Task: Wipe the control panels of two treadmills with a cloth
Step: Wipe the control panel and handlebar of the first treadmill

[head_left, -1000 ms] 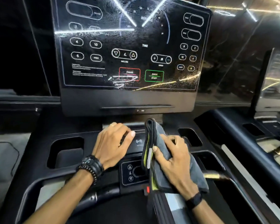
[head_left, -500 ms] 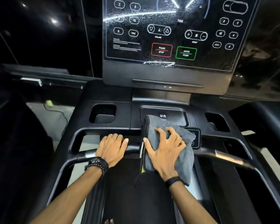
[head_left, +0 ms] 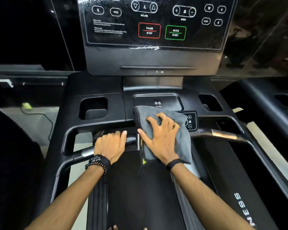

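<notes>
The grey cloth (head_left: 181, 143) lies bunched over the middle of the treadmill's lower console, partly covering the small side keypad (head_left: 192, 121). My right hand (head_left: 161, 140) presses down on the cloth, its fingers bent and digging into the fabric. My left hand (head_left: 110, 145) sits on the front handlebar (head_left: 76, 156) just left of the cloth, fingers bent over the bar. The large upright control panel (head_left: 156, 40) with its PAUSE/STOP and QUICK START marks stands above, untouched by either hand.
A charging pad (head_left: 157, 99) lies just beyond the cloth, with cup holders on the left (head_left: 92, 107) and right (head_left: 209, 102). A second treadmill's frame (head_left: 264, 100) runs along the right. A cable (head_left: 45, 117) lies on the floor at left. The belt (head_left: 131, 188) is below.
My right hand and the cloth came down from the upright fold onto the lower console, and its fingers now dig into the fabric. My left hand moved from the console to the handlebar.
</notes>
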Action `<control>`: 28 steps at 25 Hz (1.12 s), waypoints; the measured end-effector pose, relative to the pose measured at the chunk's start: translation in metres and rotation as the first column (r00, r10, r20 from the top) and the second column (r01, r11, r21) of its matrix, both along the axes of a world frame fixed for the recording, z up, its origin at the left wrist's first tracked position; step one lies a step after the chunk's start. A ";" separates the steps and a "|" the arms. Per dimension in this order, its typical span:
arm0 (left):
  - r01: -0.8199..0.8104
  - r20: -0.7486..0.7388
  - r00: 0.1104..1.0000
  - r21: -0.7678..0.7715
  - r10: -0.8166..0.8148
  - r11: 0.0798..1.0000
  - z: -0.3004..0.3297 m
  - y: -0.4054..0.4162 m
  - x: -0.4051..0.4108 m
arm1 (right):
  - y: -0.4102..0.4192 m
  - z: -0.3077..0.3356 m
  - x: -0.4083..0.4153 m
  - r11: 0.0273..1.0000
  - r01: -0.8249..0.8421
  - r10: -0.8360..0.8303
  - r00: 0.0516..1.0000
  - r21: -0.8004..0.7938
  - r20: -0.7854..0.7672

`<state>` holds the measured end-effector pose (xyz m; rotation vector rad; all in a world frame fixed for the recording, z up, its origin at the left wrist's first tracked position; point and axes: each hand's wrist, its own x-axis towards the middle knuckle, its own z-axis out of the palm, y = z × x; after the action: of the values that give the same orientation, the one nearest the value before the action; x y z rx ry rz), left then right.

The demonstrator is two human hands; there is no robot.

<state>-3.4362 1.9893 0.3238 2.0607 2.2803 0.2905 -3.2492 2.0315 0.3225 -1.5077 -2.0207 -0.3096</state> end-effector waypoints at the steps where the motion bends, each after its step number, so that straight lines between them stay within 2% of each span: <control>1: 0.004 0.009 1.000 0.009 -0.005 1.000 0.000 -0.001 0.000 | 0.006 0.002 0.016 0.999 -0.019 0.018 0.999 0.028 0.039; 2: 0.009 0.019 1.000 0.022 -0.010 1.000 -0.001 -0.002 -0.001 | 0.013 0.005 0.031 0.999 0.001 -0.003 0.999 0.038 0.042; 4: 0.010 0.031 0.999 0.047 -0.012 0.999 -0.004 -0.002 -0.001 | 0.019 0.011 0.043 0.989 0.149 -0.148 0.984 0.005 -0.103; 6: 0.010 0.036 0.999 0.051 -0.012 0.999 -0.006 -0.001 0.001 | 0.016 0.010 0.015 0.940 0.335 -0.338 0.902 -0.059 -0.267; 7: 0.011 0.039 0.999 0.049 -0.013 0.999 -0.006 -0.001 0.001 | 0.011 0.010 -0.008 0.929 0.358 -0.369 0.879 -0.093 -0.303; 8: 0.011 0.042 0.999 0.047 -0.013 0.999 -0.006 -0.001 0.001 | 0.004 0.010 -0.029 0.940 0.327 -0.342 0.894 -0.101 -0.289; 10: 0.017 0.033 0.999 0.058 -0.019 0.998 -0.007 -0.002 -0.001 | -0.006 0.005 -0.041 0.986 0.159 -0.163 0.979 -0.041 -0.126; 12: 0.015 0.024 1.000 0.064 -0.016 0.998 -0.008 -0.002 -0.002 | 0.002 0.005 -0.007 0.999 -0.003 0.002 1.000 0.045 0.026; 13: 0.016 0.025 1.000 0.070 -0.017 0.997 -0.008 -0.002 -0.001 | 0.009 0.007 0.017 0.998 0.000 -0.003 0.999 0.064 0.040; 15: 0.012 0.021 1.000 0.091 -0.014 0.996 -0.010 0.000 -0.001 | 0.025 0.011 0.050 0.974 0.227 -0.223 0.967 0.022 -0.120; 17: 0.014 0.003 1.000 0.089 -0.014 0.996 -0.011 0.001 -0.001 | 0.033 0.018 0.038 0.866 0.495 -0.487 0.797 -0.076 -0.357; 18: 0.021 -0.005 1.000 0.089 -0.021 0.996 -0.011 0.001 0.000 | 0.033 0.022 0.015 0.835 0.544 -0.532 0.755 -0.086 -0.382; 19: 0.033 -0.020 0.999 0.083 -0.032 0.996 -0.010 0.001 0.001 | 0.028 0.022 -0.011 0.848 0.526 -0.517 0.792 -0.069 -0.325; 21: 0.052 -0.046 0.998 0.048 -0.050 0.997 -0.005 0.007 0.002 | 0.008 0.014 -0.045 0.961 0.274 -0.275 0.957 -0.026 -0.091; 23: 0.057 -0.056 0.997 0.026 -0.056 0.998 0.000 0.013 0.009 | 0.004 0.007 -0.027 1.000 0.009 -0.010 0.997 0.015 0.071; 24: 0.058 -0.051 0.997 0.021 -0.057 0.998 0.002 0.016 0.013 | 0.009 0.009 -0.003 0.998 -0.045 0.042 0.995 0.034 0.087; 25: 0.054 -0.040 0.998 0.018 -0.054 0.998 0.002 0.017 0.015 | 0.016 0.007 0.023 0.999 -0.006 0.002 0.997 0.047 0.076; 26: 0.048 -0.028 0.998 0.022 -0.048 0.999 0.001 0.016 0.016 | 0.024 0.007 0.049 0.993 0.109 -0.110 0.993 0.036 0.034; 28: 0.035 -0.013 0.999 0.036 -0.034 0.999 -0.001 0.014 0.016 | 0.045 0.014 0.092 0.918 0.389 -0.397 0.906 -0.080 -0.147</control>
<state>-3.4207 2.0029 0.3229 2.1230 2.2603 0.3199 -3.1570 2.0767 0.3362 -1.9067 -1.5997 -0.2874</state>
